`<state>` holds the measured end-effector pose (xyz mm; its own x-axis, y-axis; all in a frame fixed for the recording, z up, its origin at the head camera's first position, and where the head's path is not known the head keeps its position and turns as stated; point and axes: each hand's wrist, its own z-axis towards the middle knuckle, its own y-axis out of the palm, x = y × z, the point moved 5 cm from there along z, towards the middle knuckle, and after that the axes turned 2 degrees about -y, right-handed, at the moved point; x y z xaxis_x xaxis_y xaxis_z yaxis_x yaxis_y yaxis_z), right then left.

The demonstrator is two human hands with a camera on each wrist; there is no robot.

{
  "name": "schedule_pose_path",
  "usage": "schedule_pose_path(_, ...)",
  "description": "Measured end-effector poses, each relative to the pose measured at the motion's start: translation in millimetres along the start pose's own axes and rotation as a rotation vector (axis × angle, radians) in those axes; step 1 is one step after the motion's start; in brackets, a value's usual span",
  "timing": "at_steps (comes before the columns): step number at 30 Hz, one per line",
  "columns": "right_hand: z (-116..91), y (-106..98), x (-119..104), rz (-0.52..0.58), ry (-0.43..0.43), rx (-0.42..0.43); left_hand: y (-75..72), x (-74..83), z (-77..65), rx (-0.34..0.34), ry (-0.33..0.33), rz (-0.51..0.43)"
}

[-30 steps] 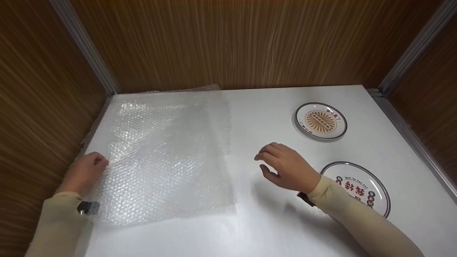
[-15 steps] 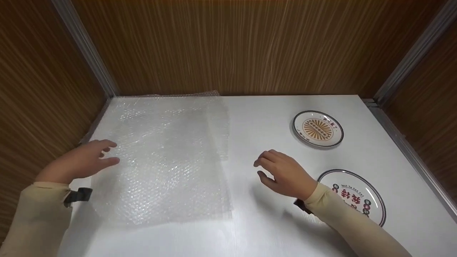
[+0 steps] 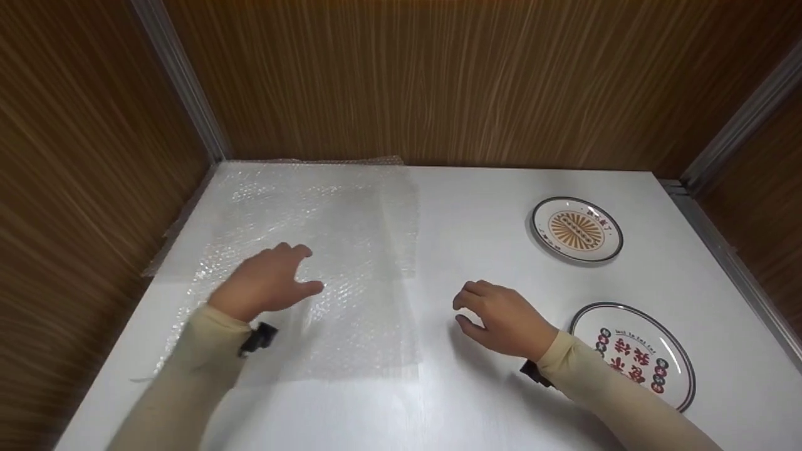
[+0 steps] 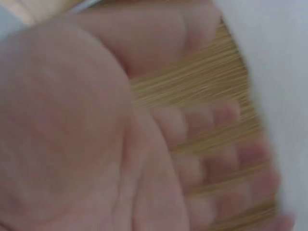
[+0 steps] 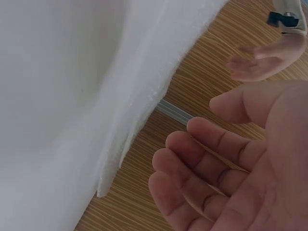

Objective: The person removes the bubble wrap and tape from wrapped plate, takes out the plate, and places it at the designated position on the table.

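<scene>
A clear sheet of bubble wrap (image 3: pixel 351 326) lies spread over the left part of the white table (image 3: pixel 463 413). Above it hovers my left hand (image 3: pixel 266 282), thumb and fingers apart; the left wrist view shows its bare palm (image 4: pixel 62 125), blurred. My right hand (image 3: pixel 504 319) is held over the table between the wrap and the plates, its fingers loosely bent around nothing. Close to the right forearm lies a larger plate (image 3: pixel 658 338) with red characters, partly covered by the sleeve. Behind it sits a smaller plate (image 3: pixel 576 228) with an orange sunburst.
Brown wood-grain panels (image 3: pixel 438 81) rise at the back and both sides of the table, joined by metal corner strips (image 3: pixel 182 81). A second layer of bubble wrap (image 3: pixel 182 266) reaches the table's left edge.
My left hand has left the wrap's left edge, spread its fingers and moved right, over the sheet. The right hand keeps nearly the same place and pose. The head view has shifted slightly.
</scene>
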<state>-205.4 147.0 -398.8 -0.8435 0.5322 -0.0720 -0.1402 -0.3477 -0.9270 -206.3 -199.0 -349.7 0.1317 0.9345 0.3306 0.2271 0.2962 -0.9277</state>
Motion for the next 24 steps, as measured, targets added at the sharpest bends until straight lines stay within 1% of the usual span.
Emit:
schedule_pose_path(3,-1,5,-1,0.005,-0.009,-0.009,32.6,12.8,35.0,0.064,-0.055,0.013)
schedule_pose_path(5,-1,8,-2,0.010,-0.013,-0.014,50.1,25.2,54.9,0.103,-0.065,-0.013)
schedule_pose_path(8,-1,13,-4,0.020,-0.017,-0.027,70.5,45.5,77.1,0.139,-0.067,-0.093)
schedule_pose_path(10,-1,15,-5,0.022,-0.018,-0.039,81.1,57.7,87.1,0.143,-0.076,-0.109)
schedule_pose_path(13,0,16,-4,0.027,-0.013,-0.055,92.3,71.3,96.4,0.152,-0.103,-0.099)
schedule_pose_path(16,0,16,-3,0.028,-0.005,-0.057,100.1,79.4,100.1,0.160,-0.119,-0.101)
schedule_pose_path(20,-1,15,-1,0.026,0.009,-0.057,108.7,86.2,103.2,0.161,-0.083,-0.116)
schedule_pose_path(24,-2,15,1,0.032,0.024,-0.056,114.6,89.0,105.1,0.152,-0.044,-0.110)
